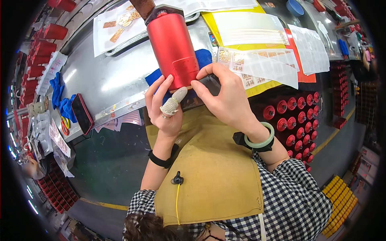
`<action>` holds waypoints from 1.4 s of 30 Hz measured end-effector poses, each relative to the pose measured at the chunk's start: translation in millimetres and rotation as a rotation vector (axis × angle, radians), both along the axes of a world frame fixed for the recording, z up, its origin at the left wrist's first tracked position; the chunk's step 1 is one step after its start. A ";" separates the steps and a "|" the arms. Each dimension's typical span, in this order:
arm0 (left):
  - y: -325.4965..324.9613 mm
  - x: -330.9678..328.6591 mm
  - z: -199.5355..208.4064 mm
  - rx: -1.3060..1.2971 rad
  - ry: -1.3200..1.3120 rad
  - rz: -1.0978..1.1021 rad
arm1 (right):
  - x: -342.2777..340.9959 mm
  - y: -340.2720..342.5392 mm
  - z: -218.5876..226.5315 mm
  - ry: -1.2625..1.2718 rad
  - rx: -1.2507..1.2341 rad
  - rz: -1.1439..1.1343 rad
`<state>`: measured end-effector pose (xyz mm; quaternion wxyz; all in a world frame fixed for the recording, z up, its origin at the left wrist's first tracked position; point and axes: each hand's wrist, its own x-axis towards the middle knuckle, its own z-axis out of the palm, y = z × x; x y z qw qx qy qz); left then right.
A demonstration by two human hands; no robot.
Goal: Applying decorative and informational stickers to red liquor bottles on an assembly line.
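Note:
A red metal cylinder (171, 44) leans over the near edge of the bench. A dark hexagonal metal fitting (163, 12) and a rusty bar (143, 7) are at its far end. My left hand (169, 125) rests its fingers against the cylinder's near left rim; one finger wears a knitted finger cover (174, 101). My right hand (232, 99) closes thumb and index finger at the near right rim, beside a faint rectangular outline on the red surface. Whether a thin piece is between those fingertips cannot be made out. Under the cylinder lies a blue cloth (204, 57).
Sticker sheets (261, 66) and white papers (247, 28) lie on yellow sheeting to the right. A metal tray (116, 50) with gold labels is at the far left. A phone (82, 114) sits by the left bench edge. Red cylinders (295, 124) stand in rows at right.

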<state>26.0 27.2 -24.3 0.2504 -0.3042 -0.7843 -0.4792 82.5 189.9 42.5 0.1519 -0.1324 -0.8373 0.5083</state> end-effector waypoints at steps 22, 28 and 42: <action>0.7 -0.6 1.9 -0.028 0.051 0.014 | 0.8 -2.7 -0.3 -0.018 -0.039 -0.024; 1.7 -0.3 1.7 -0.014 0.028 0.028 | 2.0 -1.2 -1.3 0.010 -0.008 -0.019; 2.1 -0.2 0.7 -0.034 0.069 0.036 | 4.9 0.4 0.1 0.021 -0.008 -0.023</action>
